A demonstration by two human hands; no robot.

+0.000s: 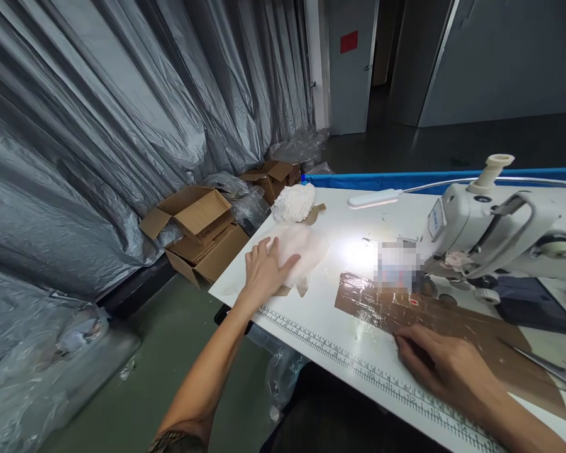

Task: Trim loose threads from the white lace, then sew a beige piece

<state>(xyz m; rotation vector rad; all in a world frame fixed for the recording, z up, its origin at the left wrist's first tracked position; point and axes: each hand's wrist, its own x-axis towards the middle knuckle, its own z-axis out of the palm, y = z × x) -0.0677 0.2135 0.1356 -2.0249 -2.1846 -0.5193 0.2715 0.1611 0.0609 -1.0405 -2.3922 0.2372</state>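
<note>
My left hand [264, 270] lies with spread fingers on a thin, pale pink piece of material [304, 248] on the white table. Just behind that piece sits a bunched white textured bundle [294, 202]. My right hand [446, 365] rests near the front edge with its fingers curled together; whatever they may hold is hidden. It is beside a brown sheet [481, 336] that looks covered with clear film. To its right lies a pair of scissors or similar metal tool [547, 366]. A white sewing machine [500, 233] stands at the right, its needle area blurred out.
A printed ruler [330, 349] runs along the front edge of the table. At the back lies a white corded handle [375, 199]. Cardboard boxes [195, 220] and clear plastic bags [245, 201] are on the floor to the left, before a silver curtain [146, 94].
</note>
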